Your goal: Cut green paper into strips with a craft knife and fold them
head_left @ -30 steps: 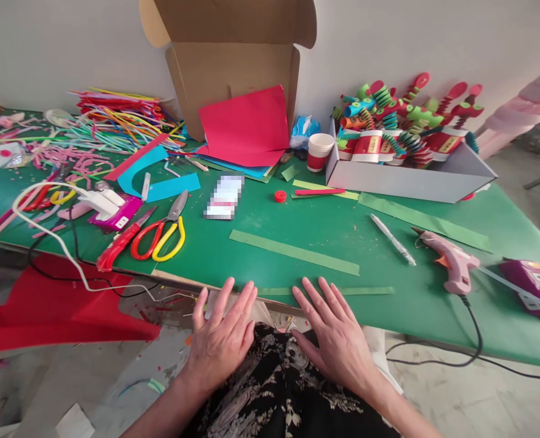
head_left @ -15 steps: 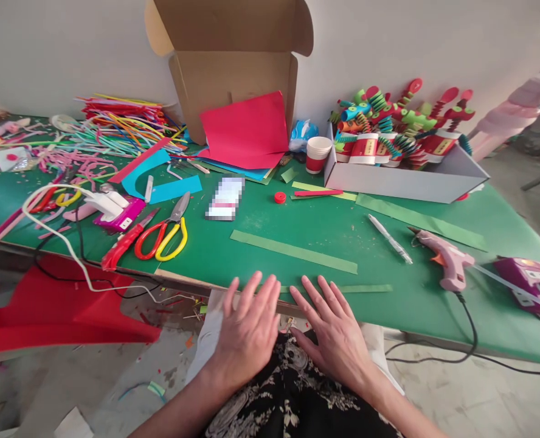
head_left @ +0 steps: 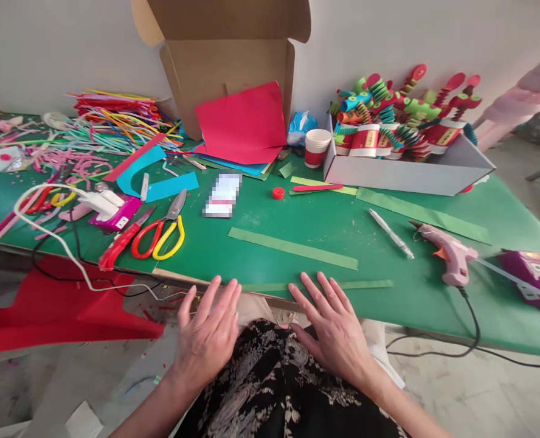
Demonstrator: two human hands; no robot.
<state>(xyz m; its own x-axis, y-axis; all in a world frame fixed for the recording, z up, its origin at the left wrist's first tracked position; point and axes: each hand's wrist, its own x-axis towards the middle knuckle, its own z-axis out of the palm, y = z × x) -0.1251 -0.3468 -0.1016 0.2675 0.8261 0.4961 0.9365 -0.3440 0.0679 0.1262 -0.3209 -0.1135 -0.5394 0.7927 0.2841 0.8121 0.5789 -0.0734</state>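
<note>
My left hand (head_left: pixel 210 328) is open at the table's front edge, its fingertips by the left end of a narrow green paper strip (head_left: pixel 365 284). Fingers spread, my right hand (head_left: pixel 331 319) lies over the same edge, its fingertips at the strip's middle, which they partly cover. Neither hand holds anything. A wider green paper strip (head_left: pixel 292 248) lies just beyond them. Red-and-yellow-handled scissors (head_left: pixel 167 228) and a red-handled cutter (head_left: pixel 124 241) lie to the left. On the right are a pen (head_left: pixel 391 233) and a pink glue gun (head_left: pixel 450 252).
Behind are a phone (head_left: pixel 223 196), a red roll (head_left: pixel 278 193), paper cups (head_left: pixel 317 148) and a white box (head_left: pixel 402 173) of paper figures. Pipe cleaners (head_left: pixel 119 115) are heaped at the left. Purple power sockets (head_left: pixel 115 216) with cables sit near the front edge. A red chair (head_left: pixel 69 310) stands below.
My left hand has moved left along the table edge, away from my right hand, uncovering more of the narrow strip. My right hand stays in about the same place. The view has shifted slightly.
</note>
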